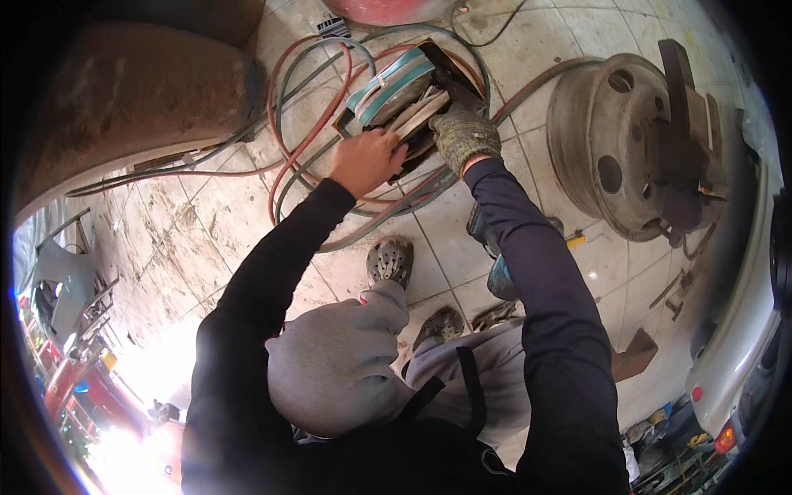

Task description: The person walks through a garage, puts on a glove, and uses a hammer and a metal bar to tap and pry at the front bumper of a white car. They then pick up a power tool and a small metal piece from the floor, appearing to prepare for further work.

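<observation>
Currently, status as I read it from the head view:
Landmark: dark open box [450,78] on the tiled floor [206,231], ringed by coiled red and green hoses [289,165].
Work item: stack of flat teal-and-white abrasive discs [394,87], inside the box, partly lifted.
Progress: I judge sorting under way; discs not yet out.
Left hand [365,161]: bare, fingers curled onto the disc edges at the box's near side.
Right hand [464,136]: grey knitted glove, gripping the stack's right edge.
Arms: both extended forward, elbows bent.
Beyond box: rusty steel wheel rim [615,144].
</observation>
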Demonstrator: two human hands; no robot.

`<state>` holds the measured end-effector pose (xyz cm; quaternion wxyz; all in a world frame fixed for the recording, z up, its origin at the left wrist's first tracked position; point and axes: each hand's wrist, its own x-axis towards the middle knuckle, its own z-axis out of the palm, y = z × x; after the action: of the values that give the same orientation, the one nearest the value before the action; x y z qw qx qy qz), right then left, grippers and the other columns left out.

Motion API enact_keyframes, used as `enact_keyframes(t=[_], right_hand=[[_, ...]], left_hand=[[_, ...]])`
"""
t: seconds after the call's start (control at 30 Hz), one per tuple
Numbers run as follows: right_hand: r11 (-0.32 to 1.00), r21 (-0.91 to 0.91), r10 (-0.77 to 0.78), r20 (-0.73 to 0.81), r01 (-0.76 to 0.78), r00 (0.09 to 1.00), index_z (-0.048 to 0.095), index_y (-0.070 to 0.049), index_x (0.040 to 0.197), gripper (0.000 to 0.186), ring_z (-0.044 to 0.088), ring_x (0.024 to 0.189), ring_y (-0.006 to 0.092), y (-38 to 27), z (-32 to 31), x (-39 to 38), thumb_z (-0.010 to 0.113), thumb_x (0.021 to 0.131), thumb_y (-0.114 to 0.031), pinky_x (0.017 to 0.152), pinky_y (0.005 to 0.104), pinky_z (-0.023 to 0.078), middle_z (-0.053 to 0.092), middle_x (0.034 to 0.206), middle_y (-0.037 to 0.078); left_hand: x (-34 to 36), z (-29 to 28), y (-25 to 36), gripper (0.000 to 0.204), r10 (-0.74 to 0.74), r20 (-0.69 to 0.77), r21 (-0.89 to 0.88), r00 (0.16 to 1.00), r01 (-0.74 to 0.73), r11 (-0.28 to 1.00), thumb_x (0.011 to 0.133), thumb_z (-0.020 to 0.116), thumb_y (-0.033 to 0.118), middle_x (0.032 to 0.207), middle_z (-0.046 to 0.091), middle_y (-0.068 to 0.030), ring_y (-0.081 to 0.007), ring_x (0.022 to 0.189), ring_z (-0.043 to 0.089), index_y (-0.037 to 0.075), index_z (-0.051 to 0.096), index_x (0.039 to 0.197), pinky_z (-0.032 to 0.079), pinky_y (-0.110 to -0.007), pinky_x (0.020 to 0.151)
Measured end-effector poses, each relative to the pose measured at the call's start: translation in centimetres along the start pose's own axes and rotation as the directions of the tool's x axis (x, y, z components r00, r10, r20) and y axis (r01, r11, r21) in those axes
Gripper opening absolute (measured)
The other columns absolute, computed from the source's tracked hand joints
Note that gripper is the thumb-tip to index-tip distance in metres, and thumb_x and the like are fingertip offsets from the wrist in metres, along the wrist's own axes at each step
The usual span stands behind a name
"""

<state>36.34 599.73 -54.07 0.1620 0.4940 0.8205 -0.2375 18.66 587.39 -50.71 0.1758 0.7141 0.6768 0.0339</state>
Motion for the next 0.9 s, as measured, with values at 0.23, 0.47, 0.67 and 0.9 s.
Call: enact_keyframes(t=[0.23,0.47,0.67,0.9], right_hand=[[0.967,-0.059,-0.242,0.107,0.249,0.964,0.073,-0.012,0.115,0.026,0.069,0.107,0.0390,0.4,-3.8,-3.9,0.068,0.093,-0.027,0.092,0.0491,0.055,0.070,0.118,0.019],[0.971,-0.048,-0.215,0.241,0.233,0.946,0.068,-0.015,0.132,0.035,0.067,0.114,0.0366,0.7,-3.3,-6.1,0.065,0.098,-0.025,0.098,0.0468,0.054,0.070,0.124,0.016],[0.974,-0.014,-0.213,0.303,0.228,0.929,0.055,-0.020,0.149,0.052,0.061,0.127,0.0361,0.9,-3.1,-7.4,0.065,0.098,-0.022,0.107,0.0455,0.050,0.063,0.140,0.016],[0.964,0.062,-0.265,0.316,0.259,0.911,0.049,-0.014,0.152,0.058,0.060,0.129,0.0367,0.5,-1.7,-7.7,0.066,0.097,-0.023,0.110,0.0453,0.048,0.061,0.143,0.019]], left_hand=[[2.6,1.6,-0.9,0.023,-0.144,-0.069,0.000,0.987,0.145,0.989,0.094,0.064,0.029,0.076,0.072,-0.0169,-0.0355,0.070,0.073,0.006,0.068,0.100,0.059,-0.047,0.061],[1.7,2.9,-0.8,0.027,-0.291,-0.194,-0.094,0.937,0.278,0.956,0.100,0.060,0.032,0.075,0.072,-0.0162,-0.0357,0.068,0.073,0.008,0.067,0.091,0.058,-0.047,0.060],[0.4,3.6,-0.6,0.022,-0.303,-0.228,-0.145,0.925,0.275,0.950,0.100,0.064,0.034,0.068,0.069,-0.0138,-0.0346,0.064,0.071,0.014,0.064,0.109,0.057,-0.047,0.057],[-1.3,3.1,-0.9,0.022,-0.146,-0.170,-0.188,0.975,0.113,0.976,0.098,0.066,0.025,0.095,0.070,-0.0116,-0.0295,0.081,0.073,0.020,0.069,0.119,0.059,-0.043,0.064]])
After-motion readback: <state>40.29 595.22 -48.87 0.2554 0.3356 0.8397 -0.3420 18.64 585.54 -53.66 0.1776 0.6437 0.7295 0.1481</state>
